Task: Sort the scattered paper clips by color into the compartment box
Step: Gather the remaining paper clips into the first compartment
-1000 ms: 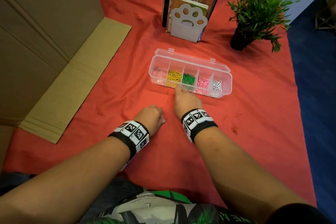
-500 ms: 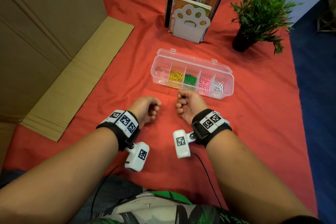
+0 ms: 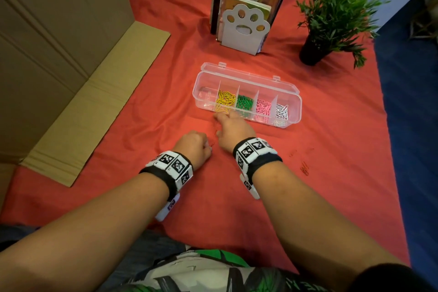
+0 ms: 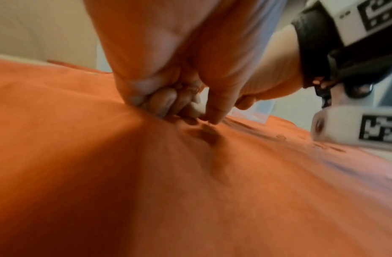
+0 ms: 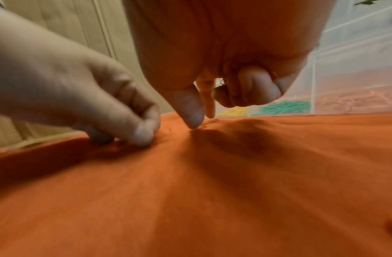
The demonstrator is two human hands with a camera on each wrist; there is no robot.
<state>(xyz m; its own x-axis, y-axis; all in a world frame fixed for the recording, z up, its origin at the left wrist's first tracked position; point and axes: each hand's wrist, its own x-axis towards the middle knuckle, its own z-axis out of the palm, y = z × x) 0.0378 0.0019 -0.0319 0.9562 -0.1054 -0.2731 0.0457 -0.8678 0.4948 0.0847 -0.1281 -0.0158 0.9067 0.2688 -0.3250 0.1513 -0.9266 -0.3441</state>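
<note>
Both hands (image 3: 233,129) fingers curled, grip unclear, picking red clips (image 3: 305,168) off cloth (image 3: 331,130); next: box (image 3: 203,83) empty slot.

Open cloth near, clutter far and left

The compartment box (image 3: 246,99) blocks just beyond both hands; cardboard (image 3: 59,54) walls the left; bookend (image 3: 244,28) and plant (image 3: 331,21) stand far; bare bench (image 3: 343,125) lies open at right.
</note>
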